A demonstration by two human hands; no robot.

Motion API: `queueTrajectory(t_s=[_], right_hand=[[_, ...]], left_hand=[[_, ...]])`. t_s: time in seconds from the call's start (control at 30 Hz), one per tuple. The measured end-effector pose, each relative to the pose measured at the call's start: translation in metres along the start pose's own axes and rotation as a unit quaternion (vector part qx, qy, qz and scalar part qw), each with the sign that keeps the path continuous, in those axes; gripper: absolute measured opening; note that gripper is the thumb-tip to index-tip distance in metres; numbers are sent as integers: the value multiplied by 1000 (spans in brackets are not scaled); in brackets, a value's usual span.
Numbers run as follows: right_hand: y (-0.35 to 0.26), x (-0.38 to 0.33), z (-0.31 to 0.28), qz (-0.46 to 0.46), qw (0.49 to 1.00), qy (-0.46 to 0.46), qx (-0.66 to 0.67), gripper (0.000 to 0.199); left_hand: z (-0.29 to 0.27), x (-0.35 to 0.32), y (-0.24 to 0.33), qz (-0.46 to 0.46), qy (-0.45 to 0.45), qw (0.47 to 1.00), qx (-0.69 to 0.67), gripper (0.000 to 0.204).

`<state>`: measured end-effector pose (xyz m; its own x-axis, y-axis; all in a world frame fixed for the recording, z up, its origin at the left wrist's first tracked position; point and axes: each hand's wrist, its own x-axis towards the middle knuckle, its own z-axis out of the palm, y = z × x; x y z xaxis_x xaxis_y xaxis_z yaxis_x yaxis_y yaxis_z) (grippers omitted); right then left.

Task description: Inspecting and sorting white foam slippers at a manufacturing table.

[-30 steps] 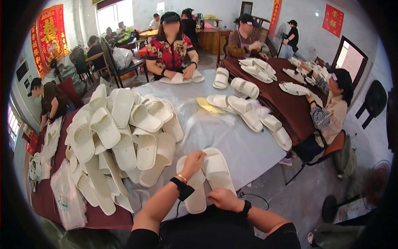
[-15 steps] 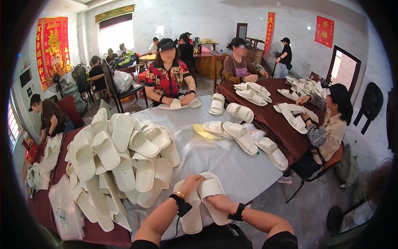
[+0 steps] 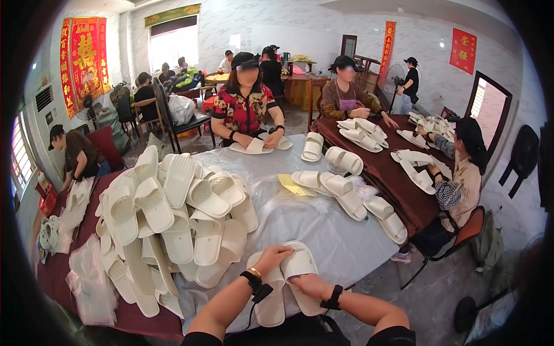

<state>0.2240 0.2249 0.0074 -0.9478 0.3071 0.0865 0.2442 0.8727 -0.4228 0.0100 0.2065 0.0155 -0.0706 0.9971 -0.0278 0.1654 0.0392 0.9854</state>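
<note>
Two cream slide slippers lie side by side at the table's near edge in front of me. My left hand [image 3: 272,259] reaches across the left slipper [image 3: 270,307], its fingers closed at the strap edge of the right slipper [image 3: 301,263]. Lower on that same right slipper, my right hand [image 3: 310,285] grips the strap's near edge; its fingertips are hidden under the strap. Both wrists wear black bands. Left of my hands rises a big heap of cream slippers [image 3: 179,213], piled loosely, some soles up.
Several paired slippers [image 3: 343,193] and a yellow sheet [image 3: 295,184] lie on the plastic-covered table [image 3: 346,242]. Clear plastic bags [image 3: 92,282] rest at the left. Across from me a person [image 3: 245,112] handles slippers; another [image 3: 461,161] works at the brown-covered table on the right.
The whole view has shifted a little. Both my hands stay on the right slipper with little movement. The person at the right has moved an arm toward the farther slippers.
</note>
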Motion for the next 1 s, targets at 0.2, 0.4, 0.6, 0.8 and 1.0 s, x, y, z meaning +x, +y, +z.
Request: queueTrajectory(t_s=[0.2, 0.4, 0.6, 0.8, 1.0], right_hand=[[-8, -5, -10, 19, 1000, -14, -4, 20], [-15, -11, -16, -39, 999, 4, -37, 37], [-24, -24, -34, -81, 991, 107, -23, 24], [-15, -23, -36, -22, 984, 176, -21, 19], [-12, -1, -50, 46, 948, 312, 42, 26]], left_hand=[[6, 1, -1, -13, 74, 997, 30, 27], [-1, -5, -12, 9, 155, 988, 13, 26], [1, 1, -17, 2, 167, 986, 9, 26], [4, 2, -16, 6, 170, 985, 18, 26], [0, -1, -13, 14, 171, 985, 25, 25]])
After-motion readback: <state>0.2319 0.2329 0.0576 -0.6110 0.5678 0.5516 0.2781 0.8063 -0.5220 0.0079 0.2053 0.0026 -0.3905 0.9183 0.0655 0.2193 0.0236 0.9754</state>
